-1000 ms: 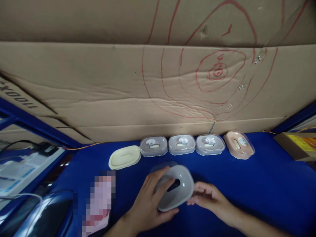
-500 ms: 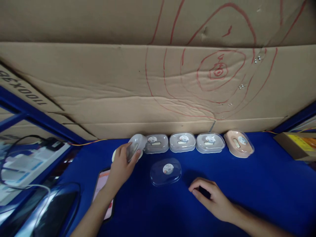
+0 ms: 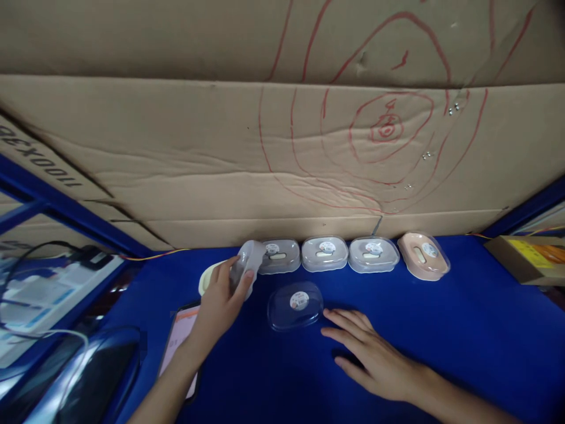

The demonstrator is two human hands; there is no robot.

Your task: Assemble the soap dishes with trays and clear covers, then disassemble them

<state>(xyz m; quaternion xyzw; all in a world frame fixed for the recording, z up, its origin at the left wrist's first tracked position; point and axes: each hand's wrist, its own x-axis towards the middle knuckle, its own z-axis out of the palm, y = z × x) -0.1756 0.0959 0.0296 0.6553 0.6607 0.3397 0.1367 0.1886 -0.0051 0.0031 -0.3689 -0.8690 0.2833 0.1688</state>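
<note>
From my head camera I count five pieces along the back of the blue table: one cream dish, three grey lidded dishes and one peach lidded dish at the right end. One clear lid with a round sticker lies by itself in front of them. One grey shell is in my left hand, gripped between thumb and fingers, tilted, at the cream dish's right side. My right hand holds nothing; its fingers are spread, their tips just beside the clear lid's right edge.

My left hand and the shell hide much of the cream dish, and the shell covers the left end of the nearest grey dish; I cannot tell whether they touch. Nor can I tell whether my right fingertips meet the lid. My forearm covers part of one phone, and the cardboard box is cut off at the right edge.

A second ago I had the shell over the clear lid; now it is beside the cream dish. Half a second ago my right hand was curled and farther from the lid.
</note>
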